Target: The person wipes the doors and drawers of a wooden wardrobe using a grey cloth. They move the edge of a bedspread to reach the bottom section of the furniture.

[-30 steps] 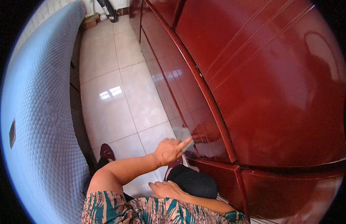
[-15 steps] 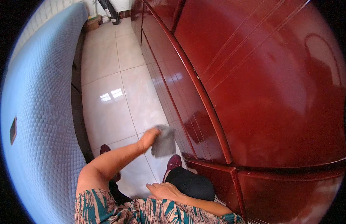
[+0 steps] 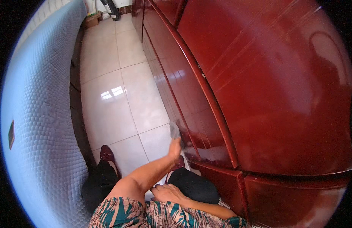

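Observation:
My left hand [image 3: 175,147] is closed round a grey cloth [image 3: 175,131], which is bunched and hangs past my fingers. The cloth is held low against the side of a glossy dark-red wooden cabinet [image 3: 183,102], close to the floor; whether it presses on the panel is hard to tell. My right hand [image 3: 169,193] lies by my bent right knee [image 3: 195,186] in black trousers, fingers loosely stretched and holding nothing.
To the left a bed with a quilted light-blue cover [image 3: 47,114] bears a small dark flat object [image 3: 11,134]. White floor tiles [image 3: 102,60] run between bed and cabinet. At the far end stand a black wrapped roll [image 3: 110,9] and a brown box [image 3: 93,19].
My left hand has swung right with the cloth, from over the floor to the cabinet's lower side. My right hand stays by the knee.

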